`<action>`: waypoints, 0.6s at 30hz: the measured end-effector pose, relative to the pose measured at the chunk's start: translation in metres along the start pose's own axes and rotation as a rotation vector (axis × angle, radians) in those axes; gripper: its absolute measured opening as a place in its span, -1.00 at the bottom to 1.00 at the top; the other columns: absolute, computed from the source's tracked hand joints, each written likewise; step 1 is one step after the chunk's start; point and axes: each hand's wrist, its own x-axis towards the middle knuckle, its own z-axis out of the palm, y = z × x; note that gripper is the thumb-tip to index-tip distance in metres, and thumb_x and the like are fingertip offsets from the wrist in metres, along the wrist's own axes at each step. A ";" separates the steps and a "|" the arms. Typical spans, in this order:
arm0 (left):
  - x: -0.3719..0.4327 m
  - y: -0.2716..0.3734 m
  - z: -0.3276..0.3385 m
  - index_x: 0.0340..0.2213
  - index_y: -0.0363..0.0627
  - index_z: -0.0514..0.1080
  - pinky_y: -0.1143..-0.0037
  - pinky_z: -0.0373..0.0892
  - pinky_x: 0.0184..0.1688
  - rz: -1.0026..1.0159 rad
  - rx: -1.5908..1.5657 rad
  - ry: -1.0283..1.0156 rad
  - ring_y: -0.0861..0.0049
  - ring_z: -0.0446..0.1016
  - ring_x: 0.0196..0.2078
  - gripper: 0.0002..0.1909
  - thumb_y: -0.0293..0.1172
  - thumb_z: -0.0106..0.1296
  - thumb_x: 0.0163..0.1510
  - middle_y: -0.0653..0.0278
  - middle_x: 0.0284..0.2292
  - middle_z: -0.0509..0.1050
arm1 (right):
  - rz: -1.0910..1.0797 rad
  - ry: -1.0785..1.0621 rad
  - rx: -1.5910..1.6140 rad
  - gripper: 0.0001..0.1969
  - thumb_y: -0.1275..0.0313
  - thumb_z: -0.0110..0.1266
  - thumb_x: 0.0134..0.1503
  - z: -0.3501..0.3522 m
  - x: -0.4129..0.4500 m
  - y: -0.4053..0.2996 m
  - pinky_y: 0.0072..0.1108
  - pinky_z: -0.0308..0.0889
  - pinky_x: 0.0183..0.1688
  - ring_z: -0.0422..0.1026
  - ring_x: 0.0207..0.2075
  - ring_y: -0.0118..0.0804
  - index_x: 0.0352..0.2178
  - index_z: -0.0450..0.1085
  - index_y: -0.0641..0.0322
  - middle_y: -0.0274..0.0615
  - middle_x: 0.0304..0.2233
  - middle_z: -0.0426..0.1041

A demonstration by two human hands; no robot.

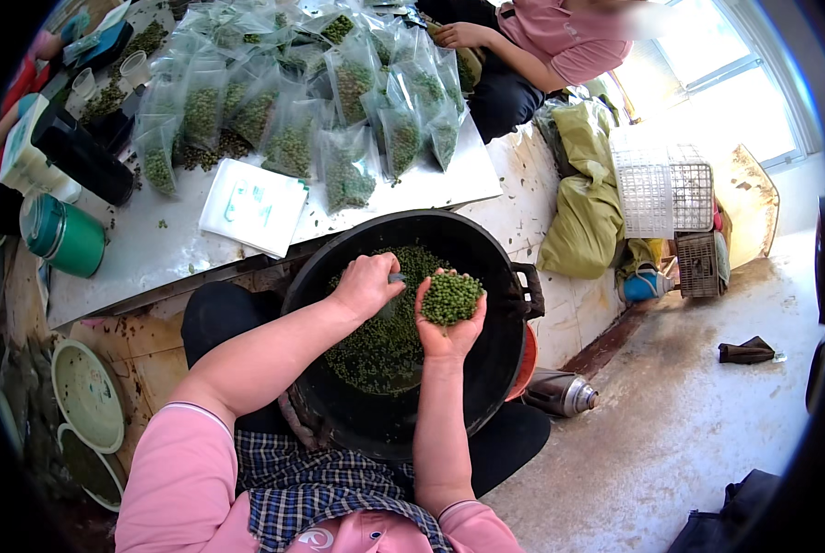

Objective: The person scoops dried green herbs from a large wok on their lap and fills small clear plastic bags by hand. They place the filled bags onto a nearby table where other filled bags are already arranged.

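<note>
A large black basin (481, 366) stands between my legs, with loose green peppercorn-like berries (364, 359) spread over its bottom in what looks like shallow water. My right hand (450, 332), palm up and cupped above the basin, holds a heaped handful of the green berries (452, 297). To its left, my left hand (371, 282) is closed over the basin, pinching a small grey object (396, 278) that I cannot identify. On the metal table ahead, a stack of white printed plastic bags (253, 206) lies near the basin's rim, beside many clear bags filled with green berries (349, 173).
A green lidded jar (67, 238) and a black flask (84, 155) stand on the table's left. Pale basins (89, 394) lie at lower left. A metal thermos (558, 392), yellow-green sacks (578, 228) and plastic crates (661, 190) are to the right. A co-worker (537, 55) sits at the table's far right.
</note>
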 end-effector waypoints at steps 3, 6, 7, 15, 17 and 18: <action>0.001 0.001 0.006 -0.38 -0.23 0.50 0.33 0.43 -0.33 -0.020 -0.055 -0.027 0.14 0.52 -0.41 -0.78 -0.34 0.11 -0.06 -0.01 -0.51 0.50 | -0.004 0.033 -0.016 -0.66 0.11 -0.08 0.12 0.002 0.000 0.017 -0.14 0.32 -0.03 0.39 -0.11 -0.12 -0.25 0.40 0.12 -0.24 -0.27 0.46; 0.000 -0.003 0.014 -0.34 -0.28 0.49 0.32 0.43 -0.27 0.049 -0.078 -0.024 0.12 0.52 -0.36 -0.78 -0.38 0.01 0.02 -0.05 -0.45 0.51 | -0.130 0.039 -0.129 -0.67 0.12 -0.10 0.14 -0.005 0.008 0.022 -0.19 0.34 -0.05 0.41 -0.15 -0.13 -0.27 0.38 0.14 -0.23 -0.27 0.45; 0.000 -0.002 0.014 -0.34 -0.28 0.49 0.30 0.43 -0.26 0.052 -0.075 -0.016 0.10 0.51 -0.35 -0.78 -0.39 -0.01 0.04 -0.06 -0.44 0.50 | -0.187 0.007 -0.167 -0.68 0.13 -0.11 0.15 -0.013 0.015 0.020 -0.21 0.34 -0.06 0.42 -0.16 -0.13 -0.28 0.37 0.14 -0.22 -0.27 0.45; -0.002 0.003 0.013 -0.29 -0.34 0.45 0.21 0.40 -0.20 0.035 -0.024 -0.090 0.00 0.48 -0.29 -0.76 -0.44 -0.13 0.10 -0.13 -0.42 0.49 | -0.400 -0.137 -0.498 -0.70 0.22 -0.16 0.19 -0.012 0.014 0.026 -0.35 0.31 -0.04 0.42 -0.17 -0.16 -0.32 0.36 0.25 -0.17 -0.28 0.44; 0.001 -0.001 0.018 -0.27 -0.35 0.43 0.21 0.40 -0.19 0.036 -0.033 -0.074 0.00 0.47 -0.28 -0.76 -0.46 -0.15 0.10 -0.15 -0.40 0.48 | -0.499 -0.188 -0.658 -0.69 0.24 -0.17 0.19 -0.017 0.018 0.027 -0.38 0.28 -0.01 0.40 -0.15 -0.19 -0.32 0.37 0.31 -0.14 -0.26 0.44; 0.002 -0.002 0.019 -0.25 -0.36 0.42 0.21 0.40 -0.18 0.035 -0.038 -0.066 0.00 0.47 -0.27 -0.75 -0.48 -0.16 0.10 -0.16 -0.40 0.48 | -0.496 -0.210 -0.752 -0.61 0.24 -0.21 0.20 -0.018 0.018 0.026 -0.41 0.21 0.07 0.34 -0.03 -0.22 -0.24 0.39 0.40 -0.01 -0.08 0.39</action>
